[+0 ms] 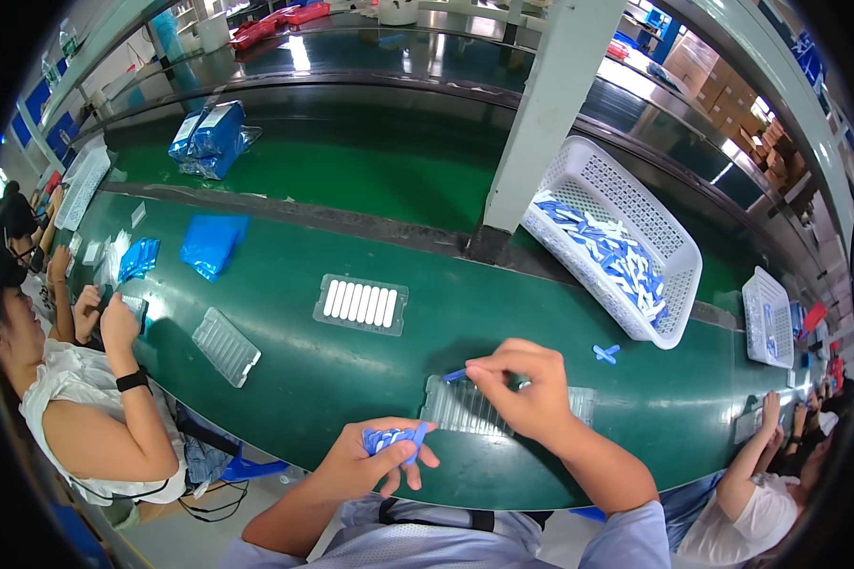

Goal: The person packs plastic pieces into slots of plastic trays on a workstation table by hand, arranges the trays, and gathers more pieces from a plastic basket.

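In my left hand (351,467), near the table's front edge, is a bunch of small blue-and-white plastic sticks (387,440). Thumb and fingers are curled round them. My right hand (529,391) pinches a single blue stick (454,376) between thumb and fingertips, over the far left part of a clear slotted plastic tray (443,408). Part of that tray lies hidden beneath the right hand; whether its slots hold anything under there I cannot make out. Farther off, another clear tray (361,327) carries a row of several white rounded strips.
A white basket (669,237) heaped with blue-and-white sticks stands at the right, beside a grey post (550,114). Two loose sticks (606,354) lie crossed near it. Left are a clear tray (226,347), blue bags (211,245) and a co-worker (109,408). Another person (750,512) sits right.
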Motion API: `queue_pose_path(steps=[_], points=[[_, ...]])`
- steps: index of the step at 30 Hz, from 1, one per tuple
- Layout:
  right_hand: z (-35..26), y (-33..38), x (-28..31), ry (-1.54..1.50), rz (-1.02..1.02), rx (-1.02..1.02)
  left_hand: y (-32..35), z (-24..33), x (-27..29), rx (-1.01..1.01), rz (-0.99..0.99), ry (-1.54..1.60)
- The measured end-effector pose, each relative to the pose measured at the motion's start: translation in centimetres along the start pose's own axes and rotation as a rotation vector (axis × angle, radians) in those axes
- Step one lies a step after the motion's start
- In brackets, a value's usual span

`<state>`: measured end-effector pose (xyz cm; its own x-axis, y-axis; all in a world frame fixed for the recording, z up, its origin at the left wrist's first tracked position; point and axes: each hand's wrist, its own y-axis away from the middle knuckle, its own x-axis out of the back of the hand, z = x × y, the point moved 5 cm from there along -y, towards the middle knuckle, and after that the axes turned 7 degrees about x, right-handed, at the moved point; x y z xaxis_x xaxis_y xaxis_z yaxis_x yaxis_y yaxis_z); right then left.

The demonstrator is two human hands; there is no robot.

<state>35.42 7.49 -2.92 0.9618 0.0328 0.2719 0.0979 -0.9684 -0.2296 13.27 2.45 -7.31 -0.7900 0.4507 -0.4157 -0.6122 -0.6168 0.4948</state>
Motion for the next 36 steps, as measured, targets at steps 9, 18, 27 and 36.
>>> queue_pose_path(steps=[9,18,27,36], points=[[-1.3,4.7,-4.0,0.713,-0.329,0.495,0.2,-0.3,1.9,-0.004,0.056,0.095],[-1.0,3.7,-3.0,0.584,-0.501,0.369,-0.2,-0.2,2.0,-0.057,0.052,0.070],[-1.0,3.2,-1.9,0.562,-0.540,0.323,-0.4,0.5,1.8,-0.068,0.067,-0.012],[-1.1,2.5,-2.3,0.173,-0.324,0.235,-1.5,-0.5,-0.3,0.031,-0.063,0.065]])
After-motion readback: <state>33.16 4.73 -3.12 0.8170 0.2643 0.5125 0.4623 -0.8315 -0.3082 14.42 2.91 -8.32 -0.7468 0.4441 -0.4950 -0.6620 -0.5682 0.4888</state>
